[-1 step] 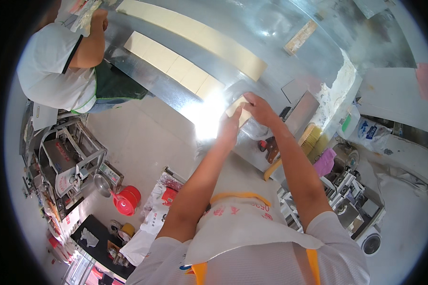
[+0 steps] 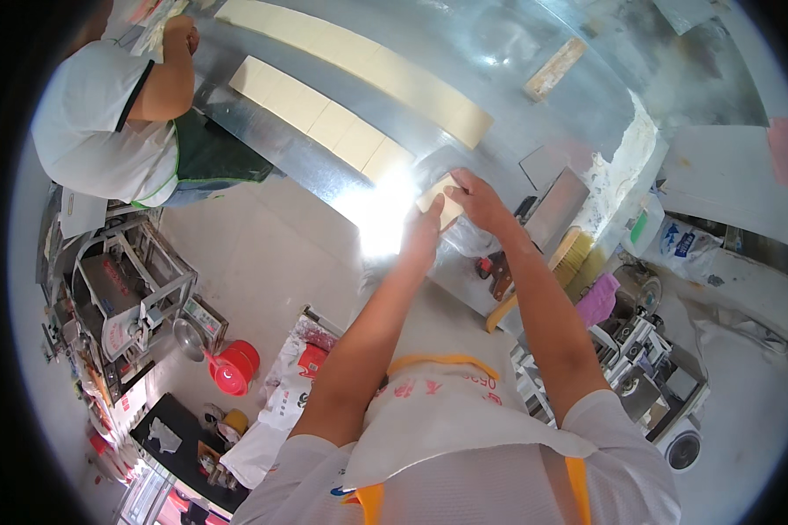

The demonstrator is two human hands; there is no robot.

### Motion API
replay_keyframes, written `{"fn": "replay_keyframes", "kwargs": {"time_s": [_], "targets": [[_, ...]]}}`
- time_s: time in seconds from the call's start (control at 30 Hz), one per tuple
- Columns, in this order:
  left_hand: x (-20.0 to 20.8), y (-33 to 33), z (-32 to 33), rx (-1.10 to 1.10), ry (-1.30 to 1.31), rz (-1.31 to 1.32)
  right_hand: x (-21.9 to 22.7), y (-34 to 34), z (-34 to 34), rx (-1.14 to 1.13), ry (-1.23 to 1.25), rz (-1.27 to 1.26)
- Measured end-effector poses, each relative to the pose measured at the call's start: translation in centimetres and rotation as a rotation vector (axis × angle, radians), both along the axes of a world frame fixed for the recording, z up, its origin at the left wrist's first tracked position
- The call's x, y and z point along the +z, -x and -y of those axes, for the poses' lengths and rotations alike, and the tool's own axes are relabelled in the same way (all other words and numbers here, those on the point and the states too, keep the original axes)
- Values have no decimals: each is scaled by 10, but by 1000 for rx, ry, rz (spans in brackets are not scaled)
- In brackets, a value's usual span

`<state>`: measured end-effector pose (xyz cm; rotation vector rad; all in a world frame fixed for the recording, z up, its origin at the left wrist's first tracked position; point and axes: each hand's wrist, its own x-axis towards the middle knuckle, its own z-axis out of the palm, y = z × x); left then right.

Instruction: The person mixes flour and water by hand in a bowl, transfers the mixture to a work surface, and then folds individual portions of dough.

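Between my two hands is a small pale piece of dough (image 2: 447, 210), held over the near edge of the metal worktable (image 2: 508, 114). My left hand (image 2: 424, 229) grips it from the left with the thumb on top. On its upper right side, my right hand (image 2: 479, 198) pinches the same piece. A row of pale dough pieces (image 2: 324, 121), cut side by side, lies just to the left. Behind that stretches a longer strip of dough (image 2: 368, 59). Glare whitens the table edge beside my left hand.
A co-worker (image 2: 105, 122) stands at the far left of the table. Right of my hands lie a metal scraper (image 2: 559, 208), a yellow-bristled brush (image 2: 578, 254) and loose flour (image 2: 626, 153). Farther back rests a wooden block (image 2: 555, 68). A red bucket (image 2: 234, 367) stands on the floor.
My left thumb and the dough piece have shifted very slightly; both hands keep hold of it. The co-worker's hand has moved a little.
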<state>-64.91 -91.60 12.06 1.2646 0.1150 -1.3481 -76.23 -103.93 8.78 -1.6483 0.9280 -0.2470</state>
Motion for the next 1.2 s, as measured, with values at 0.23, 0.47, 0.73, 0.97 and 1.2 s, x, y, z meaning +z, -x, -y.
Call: {"fn": "replay_keyframes", "kwargs": {"time_s": [0.23,0.47,0.73,0.97,1.2], "targets": [[6,-9,21,-63,-289,189,4,-13,-19,-243,255,-112],[13,-14,33,-324,-418,430,18,-24,-20,-315,455,-308],[-4,-41,-96,-85,-228,485,72,-107,-23,-81,655,-90],[-9,-109,-149,94,-345,162,-1,-157,-20,-67,769,-209],[-67,-127,-155,285,38,-111,28,-161,-134,61,496,-252]]}}
